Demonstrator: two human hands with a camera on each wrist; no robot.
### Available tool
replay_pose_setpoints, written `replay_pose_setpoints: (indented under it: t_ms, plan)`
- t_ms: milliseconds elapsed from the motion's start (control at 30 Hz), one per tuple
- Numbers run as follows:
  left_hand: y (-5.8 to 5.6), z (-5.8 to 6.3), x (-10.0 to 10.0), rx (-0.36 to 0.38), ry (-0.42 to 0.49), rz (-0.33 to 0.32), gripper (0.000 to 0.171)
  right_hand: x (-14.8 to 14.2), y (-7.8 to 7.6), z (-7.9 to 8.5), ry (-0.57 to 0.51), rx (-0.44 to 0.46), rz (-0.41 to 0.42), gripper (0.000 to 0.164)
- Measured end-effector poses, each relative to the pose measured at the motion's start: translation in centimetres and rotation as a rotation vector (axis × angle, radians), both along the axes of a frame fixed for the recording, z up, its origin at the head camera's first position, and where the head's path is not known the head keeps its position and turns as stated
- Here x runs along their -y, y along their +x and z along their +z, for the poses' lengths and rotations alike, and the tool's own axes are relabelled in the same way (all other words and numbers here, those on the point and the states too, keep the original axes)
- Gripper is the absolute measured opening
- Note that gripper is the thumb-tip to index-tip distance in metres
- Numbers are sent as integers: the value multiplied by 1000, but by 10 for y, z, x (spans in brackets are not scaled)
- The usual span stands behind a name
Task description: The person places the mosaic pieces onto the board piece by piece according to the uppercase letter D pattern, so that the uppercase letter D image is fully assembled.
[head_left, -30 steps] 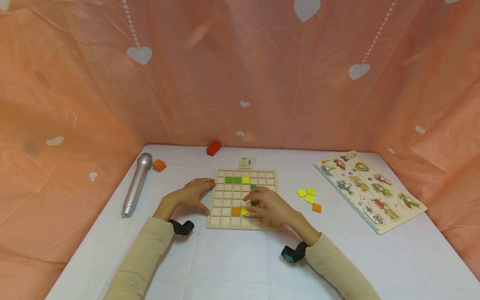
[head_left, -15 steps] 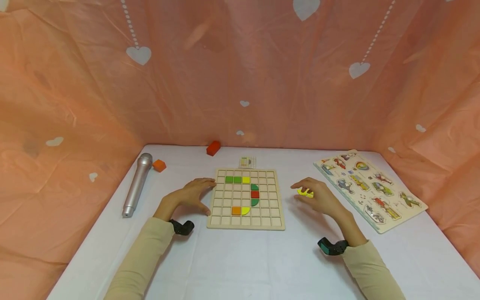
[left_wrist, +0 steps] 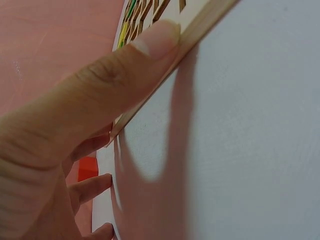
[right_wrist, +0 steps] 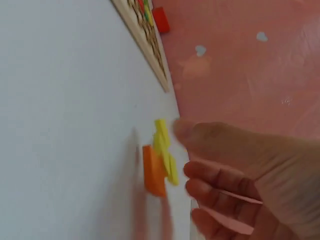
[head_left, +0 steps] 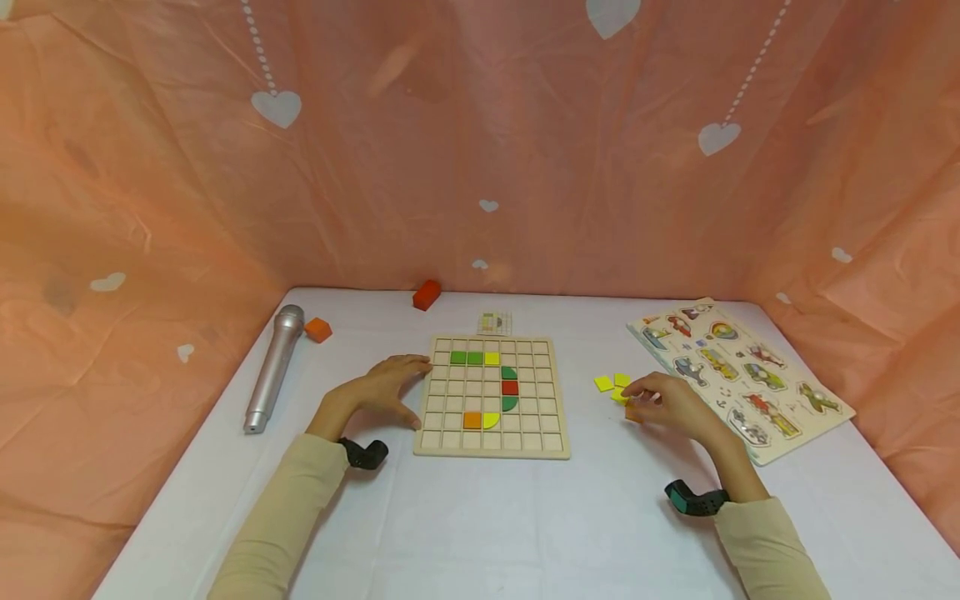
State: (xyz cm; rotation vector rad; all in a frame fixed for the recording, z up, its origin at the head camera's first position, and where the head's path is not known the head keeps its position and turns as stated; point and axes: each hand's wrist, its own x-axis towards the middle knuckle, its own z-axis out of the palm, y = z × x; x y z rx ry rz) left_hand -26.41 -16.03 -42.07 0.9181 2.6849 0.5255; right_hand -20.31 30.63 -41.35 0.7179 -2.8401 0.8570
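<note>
A wooden grid board [head_left: 491, 454] lies mid-table, with green, yellow, red and orange tiles in some cells. My left hand [head_left: 386, 390] rests at its left side; in the left wrist view the thumb [left_wrist: 159, 37] touches the board's edge [left_wrist: 200, 27]. To the right of the board, my right hand [head_left: 671, 404] hovers over an orange square tile [head_left: 633, 414] and partly covers it. Yellow square tiles [head_left: 603, 384] lie beside it. The right wrist view has thumb and fingers apart from the orange tile [right_wrist: 152, 172] and yellow tiles [right_wrist: 162, 142], with nothing visibly held.
A silver microphone [head_left: 273, 371] and an orange block [head_left: 318, 330] lie at left. Behind the board are a red block [head_left: 427, 295] and a small pattern card [head_left: 495, 323]. A vehicle picture puzzle [head_left: 738, 375] lies at right, close to my right hand. Pink drapes surround the table.
My right hand has moved from over the board to the right, past the yellow tiles, down to the orange tile. The left hand has stayed at the board's edge.
</note>
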Motion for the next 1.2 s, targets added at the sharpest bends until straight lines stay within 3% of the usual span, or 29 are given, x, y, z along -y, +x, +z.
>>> replay_pose_setpoints:
  t_ms: [200, 367, 633, 767, 967, 1200]
  plan:
    - [-1, -2, 1, -6, -3, -6, 95, -6, -2, -6, 71, 68, -17, 25]
    - [-1, -2, 0, -6, -2, 0, 94, -7, -3, -9, 56, 69, 3, 22]
    - [0, -1, 1, -17, -1, -12, 94, 3, -5, -11, 27, 42, -44, 19]
    - [-1, -2, 1, -15, -7, -8, 94, 22, -9, -8, -28, -16, -14, 21]
    - [0, 0, 0, -15, -3, -11, 94, 65, -16, -3, -98, -72, 107, 26]
    - [1, 0, 0, -5, -1, -3, 94, 121, -18, 2, -134, -38, 208, 26]
